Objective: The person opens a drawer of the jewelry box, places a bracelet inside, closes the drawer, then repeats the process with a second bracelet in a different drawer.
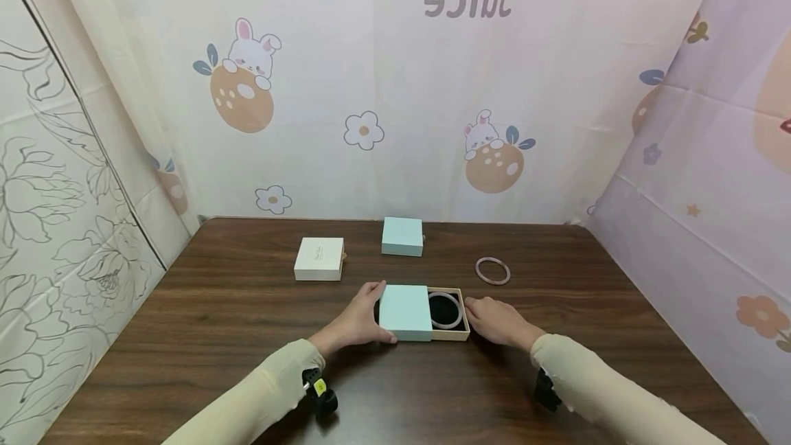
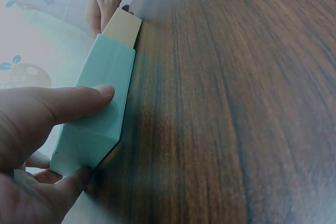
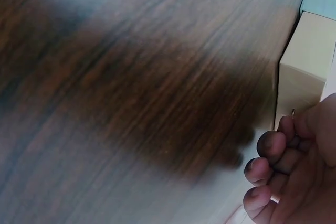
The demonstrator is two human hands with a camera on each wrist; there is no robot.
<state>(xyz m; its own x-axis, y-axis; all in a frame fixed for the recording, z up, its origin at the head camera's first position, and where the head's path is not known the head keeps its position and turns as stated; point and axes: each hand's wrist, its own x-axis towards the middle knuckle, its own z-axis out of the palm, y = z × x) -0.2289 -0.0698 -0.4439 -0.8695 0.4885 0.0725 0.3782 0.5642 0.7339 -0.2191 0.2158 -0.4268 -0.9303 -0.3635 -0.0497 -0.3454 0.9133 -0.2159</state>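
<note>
A light blue sliding box (image 1: 404, 312) lies on the table, its cream drawer (image 1: 451, 336) drawn partly out to the right. Inside the drawer, a pale bangle (image 1: 460, 307) rests on black padding, its left edge close to the sleeve. My left hand (image 1: 353, 320) grips the sleeve's left end, with the thumb (image 2: 100, 98) along the near side. At the drawer's outer end, my right hand (image 1: 499, 321) pinches a small pull tab between thumb and forefinger; the other fingers (image 3: 257, 170) are curled. The tab itself is mostly hidden.
Behind the open box stand a white box (image 1: 318, 258) at the left and another light blue box (image 1: 402, 235) in the middle. A pinkish bangle (image 1: 491, 259) lies on the brown wooden table (image 1: 247, 335) at the right. Printed curtains (image 1: 420, 74) hang behind.
</note>
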